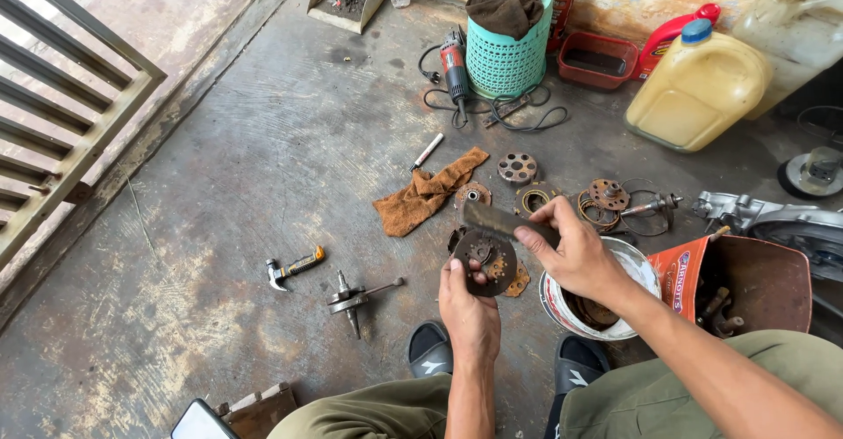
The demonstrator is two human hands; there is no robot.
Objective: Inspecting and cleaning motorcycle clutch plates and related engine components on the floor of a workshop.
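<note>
My left hand (468, 307) holds a dark round metal disc (484, 262) upright above the concrete floor. My right hand (575, 253) grips a flat grey metal blade (497, 220) and rests its edge on the top of the disc. Rusty round engine parts lie on the floor just beyond: a holed disc (516, 168), a ring (535, 200) and a rusty hub (608, 195). A brown rag (428, 190) lies to the left of them. My two black sandals (430, 348) show below the hands.
A white bucket (639, 265) and a red-brown tin (762, 283) of parts stand at my right. On the floor lie a hammer (294, 269), a crankshaft (354, 298) and an angle grinder (454, 63). Behind stand a teal basket (505, 60) and a yellow jerrycan (698, 83).
</note>
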